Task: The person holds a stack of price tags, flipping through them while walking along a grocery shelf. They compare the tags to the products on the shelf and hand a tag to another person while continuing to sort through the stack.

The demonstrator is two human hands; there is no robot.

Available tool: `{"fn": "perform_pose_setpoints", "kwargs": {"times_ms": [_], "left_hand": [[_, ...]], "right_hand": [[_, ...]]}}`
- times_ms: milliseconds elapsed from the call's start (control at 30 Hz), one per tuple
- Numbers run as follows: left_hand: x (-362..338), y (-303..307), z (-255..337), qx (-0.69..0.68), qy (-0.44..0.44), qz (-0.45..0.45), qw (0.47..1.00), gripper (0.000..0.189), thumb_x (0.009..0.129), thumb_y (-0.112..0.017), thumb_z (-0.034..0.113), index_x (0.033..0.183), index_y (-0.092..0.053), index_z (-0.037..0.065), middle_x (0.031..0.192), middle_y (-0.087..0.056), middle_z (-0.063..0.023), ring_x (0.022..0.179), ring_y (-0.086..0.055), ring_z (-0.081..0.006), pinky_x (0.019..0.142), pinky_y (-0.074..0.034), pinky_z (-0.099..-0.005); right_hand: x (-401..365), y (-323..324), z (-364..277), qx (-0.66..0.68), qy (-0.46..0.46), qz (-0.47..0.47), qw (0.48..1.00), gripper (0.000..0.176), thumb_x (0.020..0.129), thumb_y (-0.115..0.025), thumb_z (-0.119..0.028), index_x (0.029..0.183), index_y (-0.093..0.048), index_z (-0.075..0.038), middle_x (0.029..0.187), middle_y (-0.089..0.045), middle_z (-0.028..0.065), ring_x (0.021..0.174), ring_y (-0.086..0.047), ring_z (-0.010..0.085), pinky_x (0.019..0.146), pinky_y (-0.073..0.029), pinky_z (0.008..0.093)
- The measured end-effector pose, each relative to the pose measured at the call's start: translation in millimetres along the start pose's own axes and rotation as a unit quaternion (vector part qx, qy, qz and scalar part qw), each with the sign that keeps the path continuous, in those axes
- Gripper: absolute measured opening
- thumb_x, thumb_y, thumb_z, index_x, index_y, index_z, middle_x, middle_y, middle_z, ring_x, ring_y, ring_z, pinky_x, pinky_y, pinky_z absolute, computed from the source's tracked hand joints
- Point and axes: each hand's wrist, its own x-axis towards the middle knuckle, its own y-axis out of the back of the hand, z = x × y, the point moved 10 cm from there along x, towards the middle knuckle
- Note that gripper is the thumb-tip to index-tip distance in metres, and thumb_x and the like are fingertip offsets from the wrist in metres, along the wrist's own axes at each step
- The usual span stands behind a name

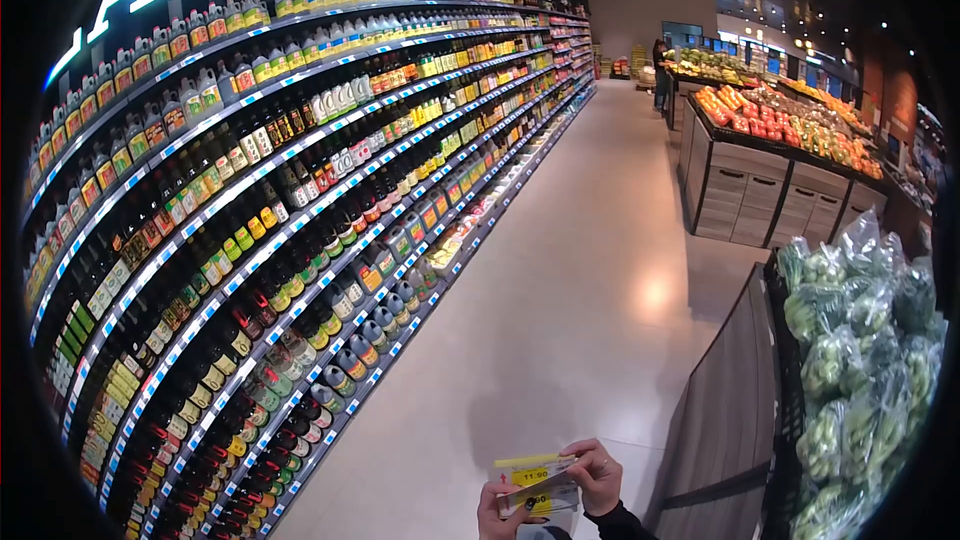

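Near the bottom centre, price tags (pixel 536 476) with yellow panels are held up in front of the body; one reads 11.90. My left hand (pixel 500 508) grips their lower left part, thumb over the front. My right hand (pixel 596 476), coming out of a dark sleeve, pinches their right edge with bent fingers. Both hands are close together, with the tags between them. How many tags there are cannot be made out.
Long shelves (pixel 300 155) of bottles line the left side. A pale aisle floor (pixel 520 290) runs ahead. At the right are bagged green vegetables (pixel 850 340) and a wooden fruit stand (pixel 735 195). A person (pixel 659 70) stands far off beside the stands.
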Motion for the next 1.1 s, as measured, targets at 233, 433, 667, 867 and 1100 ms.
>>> {"fn": "perform_pose_setpoints", "kwargs": {"times_ms": [233,433,667,867,1100], "left_hand": [[145.3,-24.5,-55.8,-0.038,0.027,0.022,0.999,0.030,0.079,-0.054,-0.006,0.102,-0.040,0.009,0.099,-0.048,-0.0094,0.087,-0.057,-0.0199,0.059,-0.058,-0.0326],[310.5,-97.1,-83.9,-0.035,0.053,-0.013,0.998,0.030,0.071,-0.048,-0.012,0.095,-0.046,0.005,0.099,-0.048,-0.0086,0.084,-0.057,-0.0198,0.063,-0.057,-0.0313],[480.4,-186.6,-87.5,0.094,-0.037,-0.133,0.986,0.028,0.069,-0.050,-0.006,0.095,-0.048,0.005,0.090,-0.051,-0.0058,0.081,-0.054,-0.0150,0.063,-0.053,-0.0278],[618.0,-177.7,-167.4,0.020,0.062,-0.035,0.997,0.026,0.070,-0.051,-0.004,0.093,-0.046,0.006,0.093,-0.048,-0.0076,0.079,-0.055,-0.0161,0.062,-0.053,-0.0280],[802.7,-221.8,-156.8,0.027,0.059,-0.010,0.998,0.034,0.070,-0.048,-0.005,0.102,-0.045,0.007,0.096,-0.048,-0.0089,0.080,-0.056,-0.0191,0.061,-0.053,-0.0278]], "right_hand": [[143.2,48.5,62.3,-0.021,-0.010,0.004,1.000,0.023,0.083,-0.063,-0.015,0.066,-0.055,-0.002,0.098,-0.055,0.0129,0.083,-0.054,0.0145,0.073,-0.045,0.0270],[282.4,119.1,41.5,-0.123,0.059,0.083,0.987,0.017,0.084,-0.058,-0.009,0.070,-0.062,0.000,0.100,-0.055,0.0128,0.086,-0.054,0.0170,0.076,-0.045,0.0265],[426.5,181.8,42.9,-0.071,0.046,0.116,0.990,0.008,0.076,-0.063,0.003,0.083,-0.066,0.000,0.112,-0.048,0.0124,0.100,-0.051,0.0207,0.082,-0.046,0.0297],[575.0,209.0,92.0,-0.086,0.009,0.023,0.996,0.026,0.076,-0.063,0.006,0.101,-0.063,-0.001,0.122,-0.041,0.0116,0.110,-0.047,0.0212,0.089,-0.045,0.0310],[775.3,211.0,121.4,-0.055,-0.046,-0.107,0.992,0.030,0.077,-0.063,0.001,0.107,-0.060,-0.001,0.125,-0.036,0.0104,0.111,-0.048,0.0212,0.087,-0.048,0.0306]]}}
